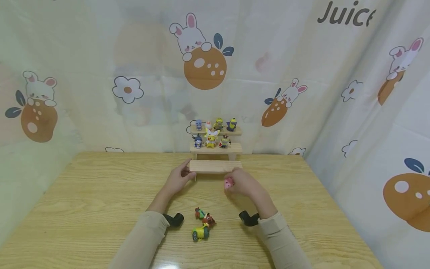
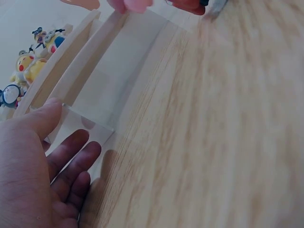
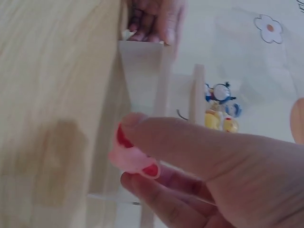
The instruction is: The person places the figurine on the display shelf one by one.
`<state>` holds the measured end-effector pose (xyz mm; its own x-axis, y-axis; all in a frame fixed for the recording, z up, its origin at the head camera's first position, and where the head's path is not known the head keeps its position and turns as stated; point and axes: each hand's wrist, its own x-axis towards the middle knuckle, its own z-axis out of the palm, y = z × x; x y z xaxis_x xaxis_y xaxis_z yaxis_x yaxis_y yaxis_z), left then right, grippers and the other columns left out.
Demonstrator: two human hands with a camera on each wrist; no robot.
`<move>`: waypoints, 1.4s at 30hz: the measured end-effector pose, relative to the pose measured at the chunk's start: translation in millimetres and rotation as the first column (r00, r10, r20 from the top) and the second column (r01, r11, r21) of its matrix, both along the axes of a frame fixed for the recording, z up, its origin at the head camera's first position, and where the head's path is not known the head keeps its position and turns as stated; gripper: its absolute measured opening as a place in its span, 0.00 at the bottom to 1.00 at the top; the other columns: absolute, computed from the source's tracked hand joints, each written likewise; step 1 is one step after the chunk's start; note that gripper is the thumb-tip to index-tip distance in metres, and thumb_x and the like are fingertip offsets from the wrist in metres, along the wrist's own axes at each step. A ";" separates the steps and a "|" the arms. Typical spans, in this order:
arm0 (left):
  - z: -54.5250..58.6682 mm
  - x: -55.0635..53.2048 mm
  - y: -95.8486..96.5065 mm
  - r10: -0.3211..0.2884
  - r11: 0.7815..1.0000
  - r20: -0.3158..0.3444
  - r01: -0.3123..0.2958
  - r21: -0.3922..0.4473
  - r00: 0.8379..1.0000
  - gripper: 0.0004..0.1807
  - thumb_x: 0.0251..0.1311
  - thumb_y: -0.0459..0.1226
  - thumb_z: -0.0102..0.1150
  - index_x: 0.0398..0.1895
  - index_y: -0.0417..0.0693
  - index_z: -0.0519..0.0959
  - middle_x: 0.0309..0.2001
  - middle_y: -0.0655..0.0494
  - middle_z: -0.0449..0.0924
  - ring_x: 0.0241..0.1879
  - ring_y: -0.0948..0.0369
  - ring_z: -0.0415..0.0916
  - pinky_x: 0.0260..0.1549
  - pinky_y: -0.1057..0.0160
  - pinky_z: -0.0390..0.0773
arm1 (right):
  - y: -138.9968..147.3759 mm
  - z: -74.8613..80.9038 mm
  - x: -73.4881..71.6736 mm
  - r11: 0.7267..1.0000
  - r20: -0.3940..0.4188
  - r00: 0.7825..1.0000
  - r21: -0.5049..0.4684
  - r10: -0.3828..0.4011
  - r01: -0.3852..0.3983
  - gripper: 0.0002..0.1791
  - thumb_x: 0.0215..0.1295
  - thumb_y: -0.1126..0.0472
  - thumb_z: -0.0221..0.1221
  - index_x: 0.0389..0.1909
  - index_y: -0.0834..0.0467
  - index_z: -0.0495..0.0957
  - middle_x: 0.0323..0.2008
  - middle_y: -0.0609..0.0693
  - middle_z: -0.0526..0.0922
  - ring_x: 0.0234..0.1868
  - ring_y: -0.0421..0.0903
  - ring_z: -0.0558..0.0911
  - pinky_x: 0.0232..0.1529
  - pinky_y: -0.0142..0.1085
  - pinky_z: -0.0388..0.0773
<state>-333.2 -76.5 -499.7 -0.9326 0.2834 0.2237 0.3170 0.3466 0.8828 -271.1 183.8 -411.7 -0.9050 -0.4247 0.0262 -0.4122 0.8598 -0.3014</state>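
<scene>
My right hand (image 1: 244, 182) pinches a small pink toy figurine (image 1: 229, 182) between thumb and fingers, in front of the lowest step's right end. Red patches show on the figurine (image 3: 132, 159) in the right wrist view. At the other end, my left hand (image 1: 179, 179) grips the lowest step of a wooden tiered display stand (image 1: 215, 166). Its thumb lies on the step's edge and its fingers curl beside the clear side panel (image 2: 88, 124). On the middle tier stand a yellow figurine with white ears (image 1: 211, 139), a dark-haired figurine (image 1: 198, 141) and a crowned figurine (image 1: 224, 141).
The top tier (image 1: 215, 130) carries several more figurines. Between my forearms lie a yellow minion figure (image 1: 200, 233), a reddish-brown figure (image 1: 209, 220) and a green-and-red figure (image 1: 199, 213). A printed curtain (image 1: 151, 123) hangs behind the wooden table (image 1: 100, 201).
</scene>
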 end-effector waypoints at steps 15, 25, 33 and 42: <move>-2.6 -1.5 -4.4 -0.029 0.999 -0.120 0.034 0.043 0.992 0.40 0.60 0.54 0.58 0.71 0.44 0.60 0.41 0.45 0.80 0.41 0.55 0.79 0.45 0.56 0.78 | 16.6 42.5 -45.1 0.978 -0.325 0.932 -0.182 -0.162 0.106 0.24 0.57 0.63 0.65 0.55 0.67 0.76 0.49 0.63 0.76 0.47 0.57 0.78 0.47 0.46 0.77; 0.5 -1.0 -2.4 0.002 1.000 -0.039 -0.002 0.005 0.999 0.38 0.61 0.47 0.61 0.71 0.44 0.60 0.43 0.46 0.81 0.42 0.56 0.78 0.47 0.57 0.77 | 24.1 45.2 -83.5 0.984 -0.263 0.949 -0.088 -0.173 0.155 0.25 0.59 0.62 0.63 0.56 0.68 0.75 0.51 0.66 0.75 0.49 0.59 0.77 0.51 0.49 0.75; 0.6 -3.7 0.5 0.024 1.000 -0.008 -0.024 -0.003 1.000 0.37 0.61 0.46 0.61 0.71 0.49 0.60 0.43 0.49 0.80 0.42 0.57 0.78 0.48 0.56 0.77 | 24.7 38.5 -89.9 0.982 -0.286 0.942 -0.108 -0.177 0.152 0.23 0.61 0.62 0.61 0.56 0.67 0.75 0.48 0.65 0.78 0.44 0.58 0.79 0.47 0.47 0.77; -1.4 -3.0 0.1 0.020 1.000 -0.005 -0.020 -0.009 1.000 0.37 0.61 0.47 0.61 0.72 0.50 0.60 0.44 0.49 0.80 0.43 0.57 0.77 0.48 0.55 0.77 | 24.8 38.9 -88.1 0.986 -0.301 0.941 -0.099 -0.155 0.131 0.23 0.58 0.64 0.62 0.54 0.68 0.76 0.48 0.66 0.77 0.47 0.59 0.77 0.49 0.48 0.76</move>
